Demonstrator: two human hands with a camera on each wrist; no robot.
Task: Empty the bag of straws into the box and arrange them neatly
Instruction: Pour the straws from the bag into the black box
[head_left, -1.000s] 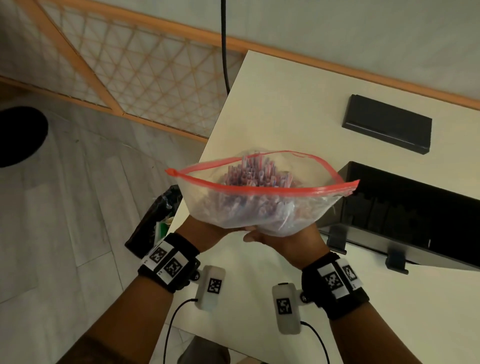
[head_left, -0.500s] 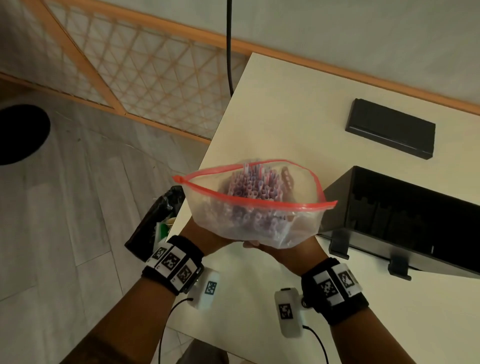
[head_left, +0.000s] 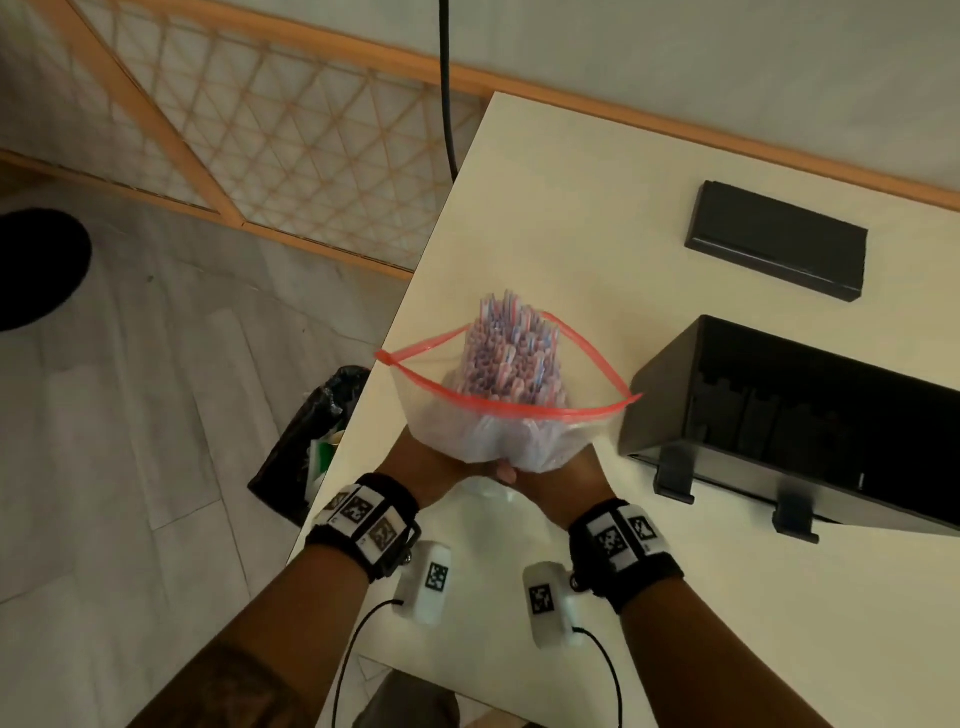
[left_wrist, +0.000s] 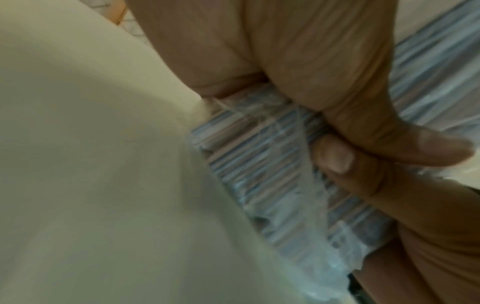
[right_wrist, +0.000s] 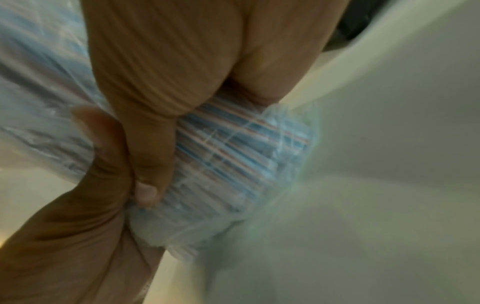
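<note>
Both hands were wrapped around the bottom of the bag (head_left: 511, 426) at centre frame, the left hand (head_left: 434, 462) and right hand (head_left: 558, 475) each curled tight on the plastic with thumbs crossing underneath, squeezing the straws (head_left: 511, 353) into one bundle. To do this step well, it seemed wise to keep that squeeze firm, swing the open mouth toward the box (head_left: 810, 426) at right of frame, and tip gently so the bundle would slide out aligned rather than scatter. The bag was clear, crinkled, with a red zip rim gaping open; the straws were thin, striped red, blue and white, their tips poking out past the rim.
</note>
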